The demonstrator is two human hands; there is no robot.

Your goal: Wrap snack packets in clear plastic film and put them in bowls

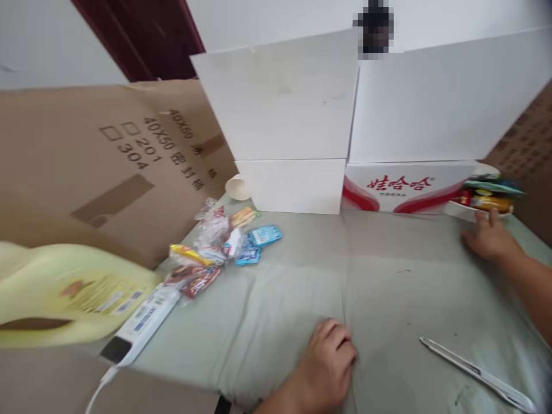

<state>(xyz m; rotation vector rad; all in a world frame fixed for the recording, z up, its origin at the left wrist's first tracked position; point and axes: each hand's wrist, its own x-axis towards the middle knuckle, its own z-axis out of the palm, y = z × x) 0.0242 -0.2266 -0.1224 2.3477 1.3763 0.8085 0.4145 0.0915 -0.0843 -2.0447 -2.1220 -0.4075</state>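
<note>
My left hand (325,365) rests on the greenish cloth near the front middle, fingers curled into a loose fist. I see nothing in it, though its palm side is hidden. At the far right my right hand (491,236) reaches to a white bowl (463,211). Its fingertips are at the bowl's near rim, with the thumb spread to the left. Packaged snacks (491,201) in yellow, red and green fill the bowl. Metal tweezers (476,371) lie on the cloth between my hands and nearer to me.
Wrapped snacks (211,241) and blue packets (263,236) lie in a pile at left. Beside them are a white power strip (146,322) and a yellow bottle (86,293). A paper cup (236,187), white boxes (293,184) and a brown carton (107,161) stand behind.
</note>
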